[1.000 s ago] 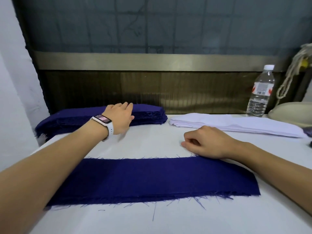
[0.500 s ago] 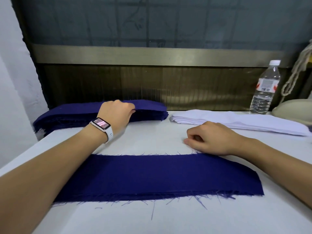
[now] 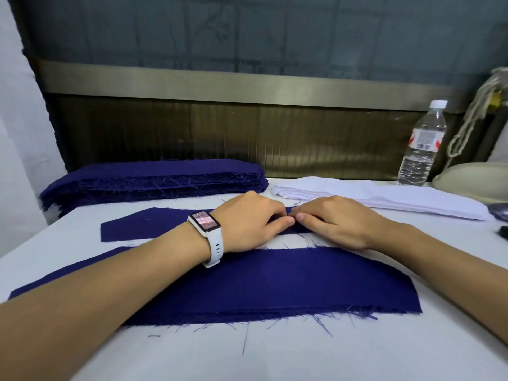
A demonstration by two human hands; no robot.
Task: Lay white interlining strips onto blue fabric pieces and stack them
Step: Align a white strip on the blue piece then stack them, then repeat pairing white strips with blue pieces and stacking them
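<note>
A long blue fabric piece lies flat across the white table near me. A second blue piece lies just behind it, parallel. My left hand, with a white watch on its wrist, and my right hand meet at the middle of that second piece, fingertips curled and pinching it; the piece's right part is hidden under my hands. The stack of blue pieces sits at the back left. The pile of white interlining strips lies at the back right.
A clear water bottle stands at the back right beside a cream rounded object. A dark object lies at the right edge. A brown panel wall closes off the back. The white table has loose blue threads.
My left hand has pulled a blue piece off the back stack and brought it down onto the table behind the first piece. My right hand slid up to meet it there.
</note>
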